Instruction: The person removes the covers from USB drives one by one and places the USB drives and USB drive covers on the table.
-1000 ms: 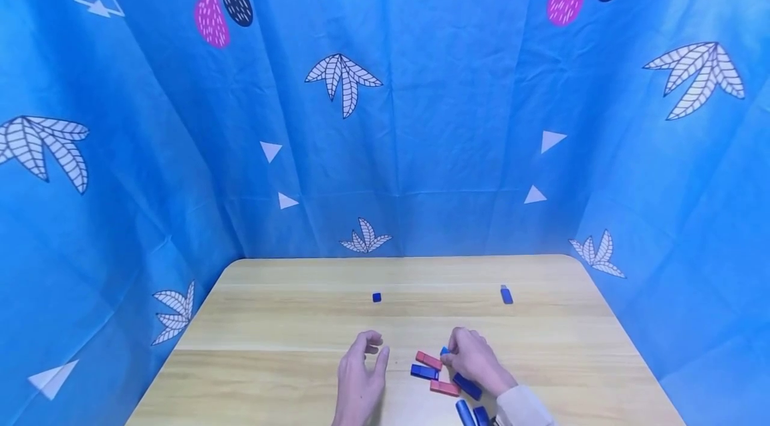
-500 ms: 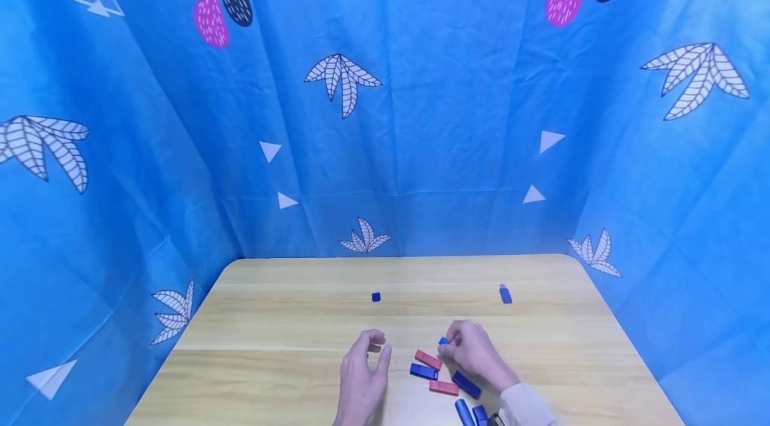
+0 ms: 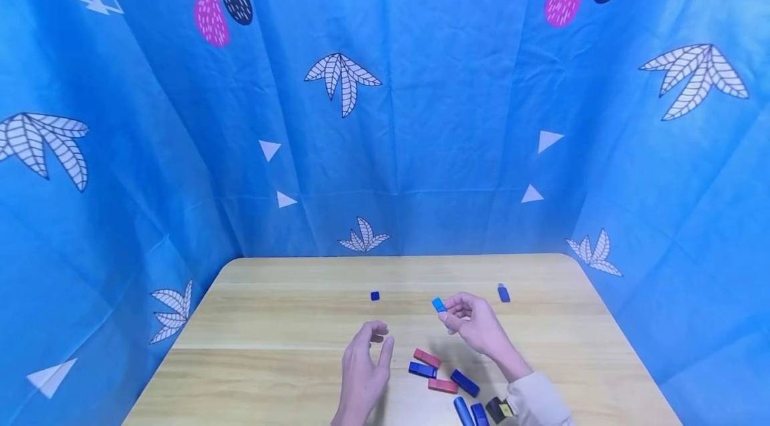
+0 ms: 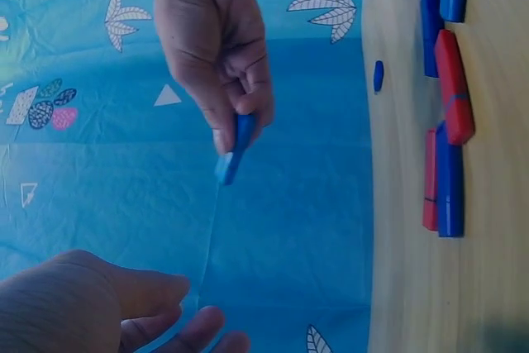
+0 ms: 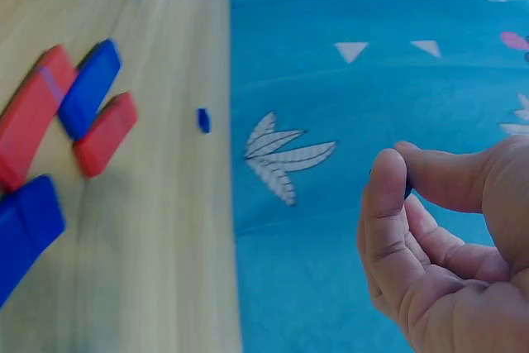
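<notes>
Raised above the table, my right hand pinches a blue USB stick between thumb and fingertips. The left wrist view shows this blue USB stick pointing down out of the fingers; in the right wrist view the fingers hide nearly all of it. My left hand hovers to its left, thumb apart from gently bent fingers, holding nothing. Below and between the hands lie a red stick, a blue stick, another red stick and a longer blue stick.
Farther back lie a small dark-blue cap-like piece and a blue USB stick with its connector bare. Near the front are two more blue sticks and a black-and-yellow object. A blue patterned curtain surrounds the wooden table.
My right hand has lifted the blue USB stick up and away from the group of sticks, toward the back of the table. The left hand has barely moved.
</notes>
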Motion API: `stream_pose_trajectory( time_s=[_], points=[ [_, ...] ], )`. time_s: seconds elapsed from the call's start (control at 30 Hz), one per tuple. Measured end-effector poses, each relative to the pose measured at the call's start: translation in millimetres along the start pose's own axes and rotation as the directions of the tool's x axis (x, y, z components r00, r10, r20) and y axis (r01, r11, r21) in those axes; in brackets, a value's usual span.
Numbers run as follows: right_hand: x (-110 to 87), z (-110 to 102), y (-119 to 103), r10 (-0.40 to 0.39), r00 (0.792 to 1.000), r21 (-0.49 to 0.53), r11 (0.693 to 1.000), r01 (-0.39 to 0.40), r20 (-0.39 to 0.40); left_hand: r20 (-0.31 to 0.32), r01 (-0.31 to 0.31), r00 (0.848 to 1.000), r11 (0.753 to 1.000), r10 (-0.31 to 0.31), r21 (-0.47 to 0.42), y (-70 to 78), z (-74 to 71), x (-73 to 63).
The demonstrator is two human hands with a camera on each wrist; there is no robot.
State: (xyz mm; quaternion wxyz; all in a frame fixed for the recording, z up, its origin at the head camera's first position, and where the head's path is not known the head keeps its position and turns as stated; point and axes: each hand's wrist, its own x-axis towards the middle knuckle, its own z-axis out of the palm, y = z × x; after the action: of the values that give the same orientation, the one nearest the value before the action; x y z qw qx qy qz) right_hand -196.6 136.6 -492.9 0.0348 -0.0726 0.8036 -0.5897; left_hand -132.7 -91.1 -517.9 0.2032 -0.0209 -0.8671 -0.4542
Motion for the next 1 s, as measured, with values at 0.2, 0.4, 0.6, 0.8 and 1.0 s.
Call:
stream_pose_trajectory(
  time_s=[0.2,0.4,0.6,0.8,1.0],
  points=[
    [-5.3,-1,-14,-0.007,1.0,0.017,1.0,0.007,0.015,0.005,0.0,1.0,0.999,0.001,-0.049,8.9,0.2,4.2],
    [-17.2,2,-29,-0.038,0.999,0.016,0.999,0.037,0.026,-0.008,-0.093,0.996,0.989,0.092,-0.112,20.4,2.5,7.1],
    [-28.8,6,-44,-0.086,0.993,0.042,0.996,0.082,0.085,0.005,-0.132,0.991,0.979,0.134,-0.153,36.0,4.9,10.8],
    [-38.1,11,-50,-0.136,0.98,0.034,0.991,0.133,0.144,0.048,-0.121,0.99,0.978,0.131,-0.17,45.6,9.1,11.0],
    [-45.1,16,-51,-0.18,0.968,0.013,0.984,0.18,0.174,0.083,-0.15,0.982,0.97,0.168,-0.19,48.5,13.0,12.2]
  ],
)
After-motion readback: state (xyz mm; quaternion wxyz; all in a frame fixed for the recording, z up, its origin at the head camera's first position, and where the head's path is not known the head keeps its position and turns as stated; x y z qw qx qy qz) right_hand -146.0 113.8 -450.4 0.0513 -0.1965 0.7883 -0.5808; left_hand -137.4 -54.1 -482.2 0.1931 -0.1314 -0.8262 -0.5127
